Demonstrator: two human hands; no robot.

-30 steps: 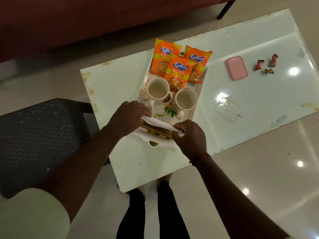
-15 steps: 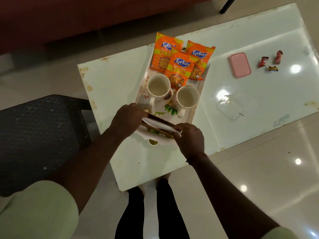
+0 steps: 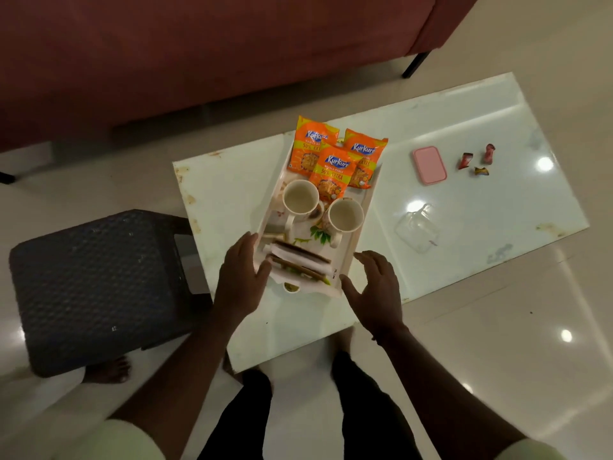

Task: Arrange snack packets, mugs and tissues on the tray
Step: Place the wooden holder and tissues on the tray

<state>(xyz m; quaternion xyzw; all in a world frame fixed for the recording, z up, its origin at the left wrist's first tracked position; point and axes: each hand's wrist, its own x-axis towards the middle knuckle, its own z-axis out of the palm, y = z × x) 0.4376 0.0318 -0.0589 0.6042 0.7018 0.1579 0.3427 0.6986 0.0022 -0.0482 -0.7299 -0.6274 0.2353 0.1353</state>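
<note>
White rectangular plastic tray [image 3: 360,224] sits on the glossy white table top [image 3: 464,207], near its front left corner. Far end: three orange Kurkure snack packets [image 3: 333,161] overlapped and fanned, likely so every label shows. Middle: two cream ceramic mugs [image 3: 323,207] side by side, upright, empty, handles toward the person. Near end: folded white tissues [image 3: 300,257] with brown edges, laid across the tray's width, filling the last free strip.

Left hand [image 3: 240,277] fingers spread, holding nothing, thumb touching or just beside the tissues, can't tell which. Right hand [image 3: 373,287] also spread and empty, just beside the tray's near right corner. All items look placed; task seems near done.

Elsewhere on table: pink rounded lid [image 3: 429,165], three small wrapped candies [image 3: 477,159], clear plastic container [image 3: 416,229], well apart from tray. Dim room, shiny pale tile floor [image 3: 497,327], dark woven stool [image 3: 99,287] on the left, dark red sofa [image 3: 199,54] behind the table.
</note>
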